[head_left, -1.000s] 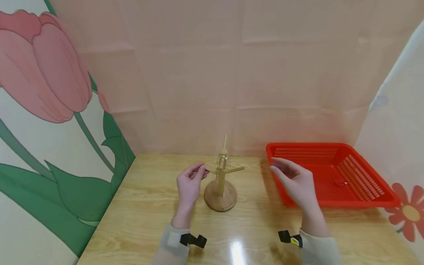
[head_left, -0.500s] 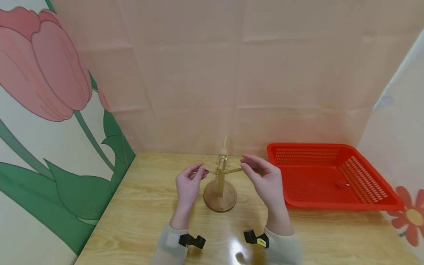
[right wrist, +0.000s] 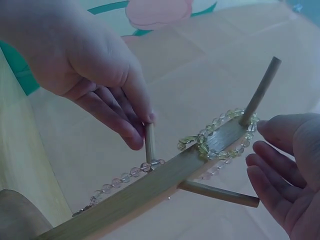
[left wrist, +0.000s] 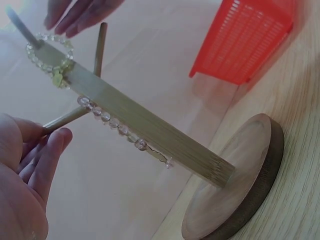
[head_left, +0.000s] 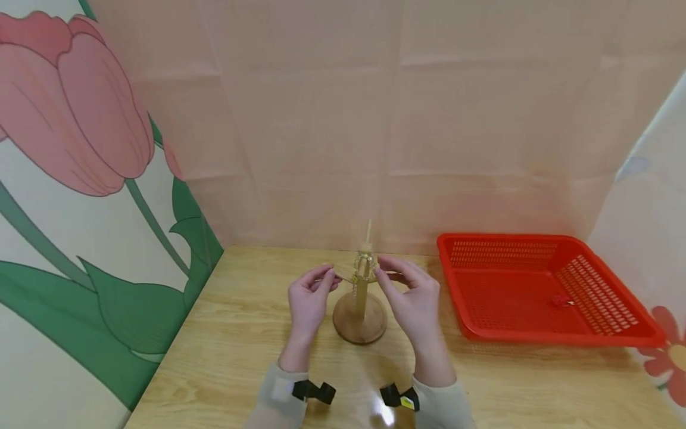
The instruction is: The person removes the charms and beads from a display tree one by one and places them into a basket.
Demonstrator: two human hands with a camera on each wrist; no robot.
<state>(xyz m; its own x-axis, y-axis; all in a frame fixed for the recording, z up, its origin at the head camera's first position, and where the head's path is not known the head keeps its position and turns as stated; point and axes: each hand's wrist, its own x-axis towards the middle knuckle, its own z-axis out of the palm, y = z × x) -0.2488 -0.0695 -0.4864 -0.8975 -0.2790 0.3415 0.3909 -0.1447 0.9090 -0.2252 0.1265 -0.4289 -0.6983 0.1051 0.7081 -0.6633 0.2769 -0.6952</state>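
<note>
A wooden jewellery stand [head_left: 362, 307] with a round base and several pegs stands upright on the table. My left hand [head_left: 309, 298] pinches the tip of its left-hand peg [left wrist: 70, 118]. On that peg hangs a bracelet of clear pinkish beads [left wrist: 114, 123], running down beside the post. A yellow-green beaded bracelet [right wrist: 220, 151] with a small leaf-like charm circles the top of the post, around the base of the upper peg [right wrist: 263, 87]. My right hand [head_left: 414, 298] has its fingertips right at this bracelet's edge, fingers loosely bent. The right-hand peg [right wrist: 220, 194] extends below the right fingers.
To the right stands a red plastic basket [head_left: 509, 336] with perforated walls, holding a small red item [head_left: 561, 301]. A pink cloth [head_left: 300, 131] covers the wall behind the wooden table [head_left: 225, 333]. A printed tulip panel [head_left: 107, 119] borders the left side.
My right hand has moved left from beside the basket, past the right-hand peg, to the yellow-green bracelet at the top. My left hand has stayed on its peg.
</note>
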